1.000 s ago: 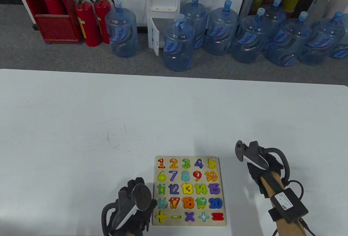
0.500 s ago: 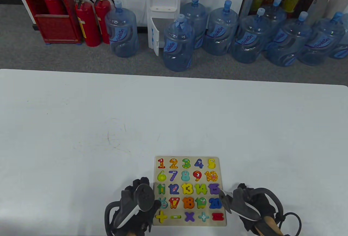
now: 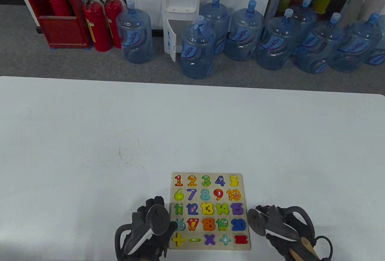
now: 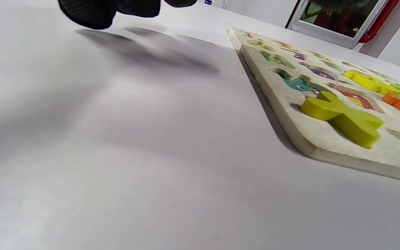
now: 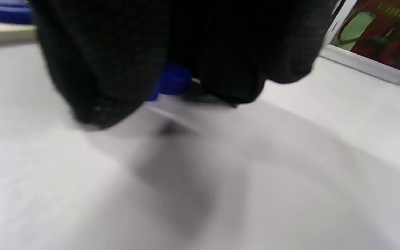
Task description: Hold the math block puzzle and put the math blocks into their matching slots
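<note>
The wooden puzzle board (image 3: 210, 174) lies flat near the table's front edge, and every slot holds a coloured number or sign block. In the left wrist view the yellow plus block (image 4: 342, 116) stands a little proud of the board (image 4: 325, 147). My left hand (image 3: 156, 203) sits by the board's left edge; its fingertips (image 4: 116, 8) hover over the table, apart from the board, holding nothing. My right hand (image 3: 270, 213) is close beside the board's right edge. Its fingers (image 5: 99, 86) hang low over the table, blurred, with a small blue bit showing behind them.
The white table (image 3: 120, 128) stretches far behind and to both sides of the board. Beyond its back edge, on the floor, stand several water bottles (image 3: 197, 49), a dispenser (image 3: 180, 11) and fire extinguishers (image 3: 96, 23).
My right hand has come from the table behind and to the right of the board down to the board's right edge. The left hand has shifted only slightly.
</note>
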Tool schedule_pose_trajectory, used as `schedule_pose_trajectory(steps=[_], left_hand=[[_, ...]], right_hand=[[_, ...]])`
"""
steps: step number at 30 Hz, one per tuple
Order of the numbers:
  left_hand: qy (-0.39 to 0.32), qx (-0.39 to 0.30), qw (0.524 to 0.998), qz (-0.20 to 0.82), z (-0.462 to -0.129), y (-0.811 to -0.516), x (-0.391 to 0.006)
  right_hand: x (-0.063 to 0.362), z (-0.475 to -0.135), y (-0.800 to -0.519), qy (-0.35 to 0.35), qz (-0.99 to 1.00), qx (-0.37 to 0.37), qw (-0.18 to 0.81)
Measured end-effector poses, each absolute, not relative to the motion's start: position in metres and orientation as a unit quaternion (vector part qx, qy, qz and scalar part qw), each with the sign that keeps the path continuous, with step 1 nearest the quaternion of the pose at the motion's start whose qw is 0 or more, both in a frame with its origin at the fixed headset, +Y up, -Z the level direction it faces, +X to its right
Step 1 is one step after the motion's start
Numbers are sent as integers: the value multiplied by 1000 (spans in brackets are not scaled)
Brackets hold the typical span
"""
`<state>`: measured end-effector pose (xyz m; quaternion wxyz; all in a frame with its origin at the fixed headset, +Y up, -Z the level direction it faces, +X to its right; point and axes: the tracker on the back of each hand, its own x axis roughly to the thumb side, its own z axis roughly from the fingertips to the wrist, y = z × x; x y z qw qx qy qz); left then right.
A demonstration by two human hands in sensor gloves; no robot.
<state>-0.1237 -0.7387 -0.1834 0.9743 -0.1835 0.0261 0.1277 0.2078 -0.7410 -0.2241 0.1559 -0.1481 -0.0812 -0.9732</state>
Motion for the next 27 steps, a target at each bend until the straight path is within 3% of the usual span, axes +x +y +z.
schedule_pose_trajectory(steps=[9, 22, 27], left_hand=[[27, -183, 974, 128, -183, -739, -124], [27, -183, 974, 130, -183, -739, -125], [30, -182, 974, 130, -183, -739, -125]], right_hand=[[208, -225, -743, -65, -979, -159, 113], [203, -223, -743, -60, -974, -161, 147], [209, -230, -745, -53, -976, -128, 170]])
